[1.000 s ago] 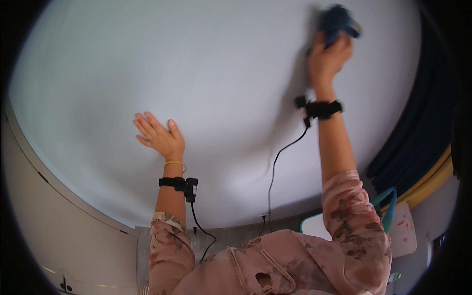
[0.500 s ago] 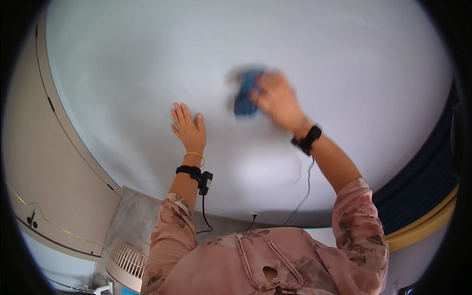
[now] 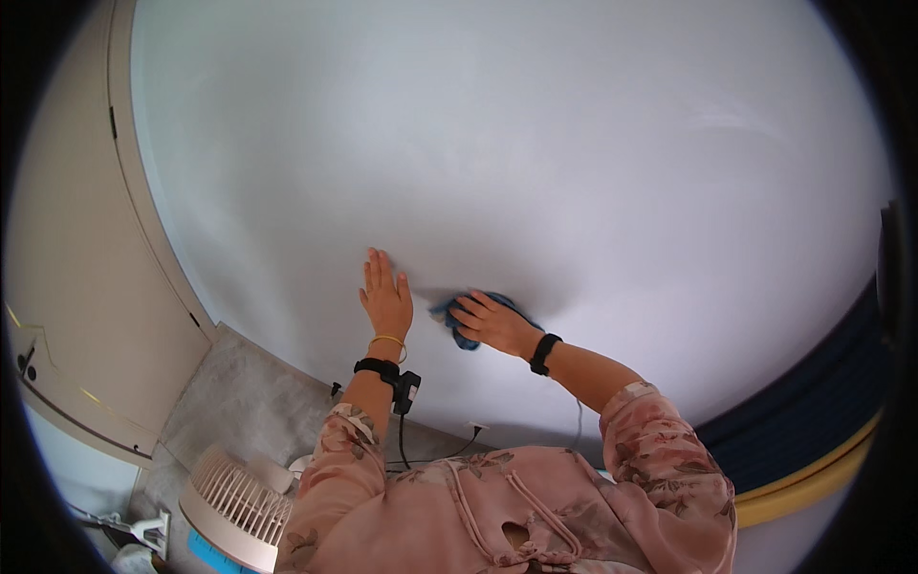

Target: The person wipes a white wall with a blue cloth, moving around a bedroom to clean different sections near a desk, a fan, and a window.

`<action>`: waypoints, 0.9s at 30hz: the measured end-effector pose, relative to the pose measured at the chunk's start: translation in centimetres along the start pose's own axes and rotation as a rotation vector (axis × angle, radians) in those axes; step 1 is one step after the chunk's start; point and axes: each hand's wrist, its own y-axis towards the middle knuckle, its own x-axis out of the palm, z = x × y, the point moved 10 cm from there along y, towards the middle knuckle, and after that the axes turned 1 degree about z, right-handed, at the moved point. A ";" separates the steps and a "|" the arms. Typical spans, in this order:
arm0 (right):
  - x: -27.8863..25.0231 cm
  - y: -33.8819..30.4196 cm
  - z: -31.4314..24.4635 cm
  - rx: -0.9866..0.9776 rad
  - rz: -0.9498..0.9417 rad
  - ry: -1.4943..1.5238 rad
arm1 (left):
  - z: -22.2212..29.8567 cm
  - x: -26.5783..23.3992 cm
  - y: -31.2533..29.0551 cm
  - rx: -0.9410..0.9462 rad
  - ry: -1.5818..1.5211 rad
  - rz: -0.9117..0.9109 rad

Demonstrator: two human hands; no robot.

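Observation:
My right hand (image 3: 497, 323) presses a blue cloth (image 3: 467, 339) against the pale wall (image 3: 516, 143), its fingers spread over the top of it. Folds of the cloth stick out past the fingertips and beneath the palm. To the left of it, my left hand (image 3: 387, 304) lies flat on the wall with straight fingers and holds nothing. Black bands circle both wrists, and the left one carries a small black box (image 3: 407, 387) with a cable. A thin yellow bracelet also sits on the left wrist.
A beige door (image 3: 86, 239) stands at the left. On the grey tiled floor (image 3: 249, 402) at lower left is a white fan (image 3: 239, 507). A plug sits in a wall socket (image 3: 476, 426) low down. Dark blue fabric (image 3: 803, 373) with a yellow edge hangs at the right.
My right hand has swept the cloth down the wall, from well above the left hand to about its level. My left hand sits a little lower in view, and the view has shifted.

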 end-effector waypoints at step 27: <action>-10.4 18.0 18.0 0.337 0.451 -0.044 | -12.2 -0.6 -4.1 -0.649 -0.261 0.093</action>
